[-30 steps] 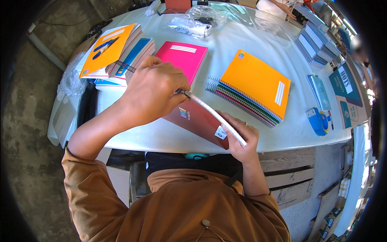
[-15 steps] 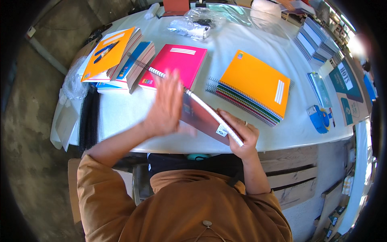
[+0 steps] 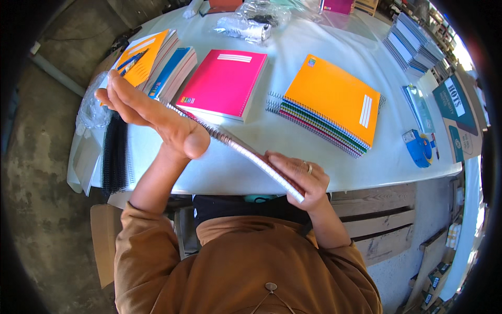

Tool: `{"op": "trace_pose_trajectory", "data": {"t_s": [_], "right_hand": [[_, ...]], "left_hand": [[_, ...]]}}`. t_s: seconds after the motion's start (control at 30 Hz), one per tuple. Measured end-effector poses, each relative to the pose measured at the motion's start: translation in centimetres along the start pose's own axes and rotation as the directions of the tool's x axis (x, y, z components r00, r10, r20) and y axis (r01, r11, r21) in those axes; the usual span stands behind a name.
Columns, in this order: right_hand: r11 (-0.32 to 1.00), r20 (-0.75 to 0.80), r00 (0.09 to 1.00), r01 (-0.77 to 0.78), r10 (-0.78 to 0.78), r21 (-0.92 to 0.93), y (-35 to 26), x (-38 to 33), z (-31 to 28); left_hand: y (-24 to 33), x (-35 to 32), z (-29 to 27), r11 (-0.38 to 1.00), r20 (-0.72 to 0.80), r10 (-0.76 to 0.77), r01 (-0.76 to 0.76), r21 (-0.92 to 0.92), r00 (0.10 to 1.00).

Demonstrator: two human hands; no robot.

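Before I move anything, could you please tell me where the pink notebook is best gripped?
Probably the near right corner of the pink notebook, approached from the right: it lies flat, its white page edge shows there, and that side stands apart from the orange-topped stack, while the coil of the held notebook appears close to its near left.

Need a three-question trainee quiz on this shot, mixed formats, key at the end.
1. Which hand grips the held notebook by its near end?

2. True or false: pens lie on the orange cover at the left.

3. What colour is the top of the coil-bound stack right of the pink notebook?
a) green
b) orange
c) black

Key: 1. The right hand. 2. True. 3. b.
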State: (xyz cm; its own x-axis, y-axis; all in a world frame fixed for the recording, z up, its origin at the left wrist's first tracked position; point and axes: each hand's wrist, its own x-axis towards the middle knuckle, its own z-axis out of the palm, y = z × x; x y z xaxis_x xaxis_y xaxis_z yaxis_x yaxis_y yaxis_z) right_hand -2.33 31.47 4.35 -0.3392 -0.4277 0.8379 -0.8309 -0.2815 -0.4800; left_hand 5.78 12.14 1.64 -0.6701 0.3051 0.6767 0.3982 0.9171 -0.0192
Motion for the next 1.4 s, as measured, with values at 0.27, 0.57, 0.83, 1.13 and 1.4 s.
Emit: {"op": "trace_pose_trajectory", "data": {"t_s": [0.27,0.57,0.83,1.13,1.4], "right_hand": [[0.991,-0.052,0.99,-0.134,0.133,-0.021,-0.2,-0.5,-1.1],[0.743,-0.019,0.878,-0.393,0.478,0.542,-0.5,0.5,-1.7],[0.808,0.107,0.851,-0.522,0.513,0.274,1.4,-0.4,-3.4],[0.943,0.159,0.956,-0.276,0.248,0.187,3.2,0.0,-4.2],[0.951,0.215,0.954,-0.25,0.21,0.181,3.0,-0.3,-4.2]], "left_hand": [[-2.5,7.8,-5.1,0.906,-0.376,0.332,-0.181,0.383,0.865],[-2.8,9.7,-3.9,0.998,-0.15,0.056,-0.061,-0.028,0.987],[-1.4,11.1,-1.9,0.99,-0.235,-0.092,0.114,0.083,0.968],[4.2,-0.3,2.3,1.0,0.165,0.024,-0.024,0.002,0.986],[4.6,1.9,0.9,0.971,-0.091,-0.184,0.195,0.135,0.979]]}}
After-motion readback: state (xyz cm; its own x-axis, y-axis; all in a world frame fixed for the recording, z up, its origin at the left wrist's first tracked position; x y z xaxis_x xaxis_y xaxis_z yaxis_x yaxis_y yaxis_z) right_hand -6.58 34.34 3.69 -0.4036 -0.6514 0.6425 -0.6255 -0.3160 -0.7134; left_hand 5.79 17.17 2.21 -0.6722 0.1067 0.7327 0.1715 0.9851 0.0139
